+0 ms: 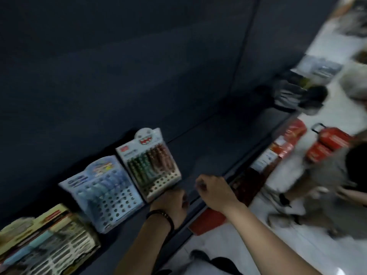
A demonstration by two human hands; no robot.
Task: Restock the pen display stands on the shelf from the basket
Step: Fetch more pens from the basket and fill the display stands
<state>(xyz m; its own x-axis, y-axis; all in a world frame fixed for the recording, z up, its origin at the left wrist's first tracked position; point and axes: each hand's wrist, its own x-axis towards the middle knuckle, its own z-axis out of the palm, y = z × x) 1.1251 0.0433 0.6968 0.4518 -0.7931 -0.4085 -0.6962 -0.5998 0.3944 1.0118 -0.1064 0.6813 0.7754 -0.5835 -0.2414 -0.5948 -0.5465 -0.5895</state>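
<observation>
Dark back panel (119,66) behind the white stand (148,165), filling the upper left. Dark shelf (208,155) under that stand, running on to its right. Pale floor (297,245) well right of and below the stand, all blurred. Crouched person (327,175) on that floor, far right of the stand. Yellow stand (45,243) farthest left of the white stand, at the lower left corner. Blue stand (105,195) between the two, just beside the white stand's left edge, blue pens in its back rows, open holes in front. White stand itself upright on the shelf, monster face on its header, green and brown pens (153,159) in the back rows, open holes in front. Red basket (329,141) with a black handle on the floor, well right of the stand, contents too blurred to tell. Right hand (215,190) just right of the stand's front corner, over the shelf edge, fingers clenched, nothing seen in them. Left hand (173,201) at the stand's front right corner, back of the hand up, fingers hidden: grip impossible to tell. Dark bead bracelet (160,214) on that wrist.
</observation>
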